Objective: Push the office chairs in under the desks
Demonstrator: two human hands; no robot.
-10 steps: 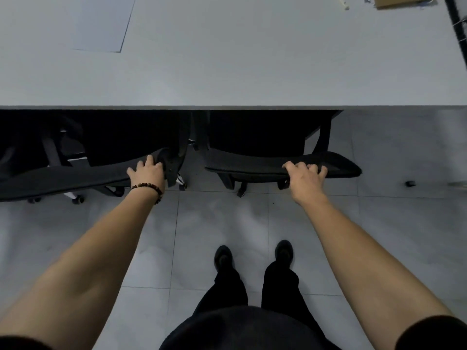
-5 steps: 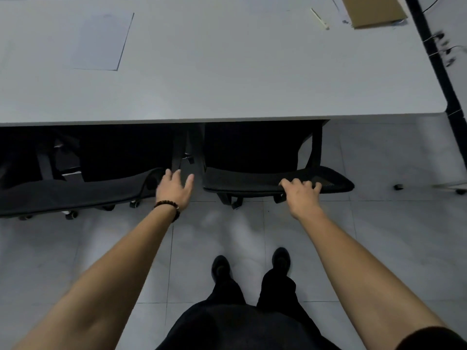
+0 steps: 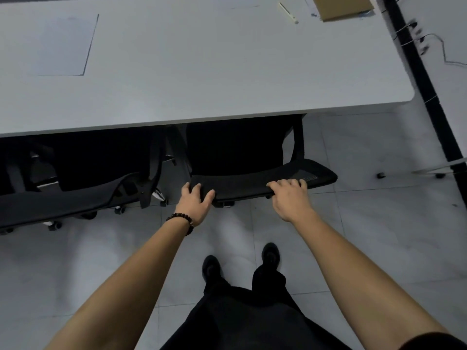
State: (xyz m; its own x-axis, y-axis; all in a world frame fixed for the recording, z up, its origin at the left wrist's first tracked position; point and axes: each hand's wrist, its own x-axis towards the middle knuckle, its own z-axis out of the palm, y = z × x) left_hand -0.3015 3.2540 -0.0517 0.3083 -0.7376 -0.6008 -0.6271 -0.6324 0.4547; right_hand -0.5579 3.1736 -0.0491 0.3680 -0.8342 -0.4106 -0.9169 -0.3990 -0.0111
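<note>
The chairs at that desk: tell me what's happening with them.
A person stands facing the white desk with both hands on the top edge of the right-hand chair's backrest: left hand at its left end, right hand further right, fingers curled over it. Its seat sits under the desk. The left-hand chair stands alongside, untouched.
</note>
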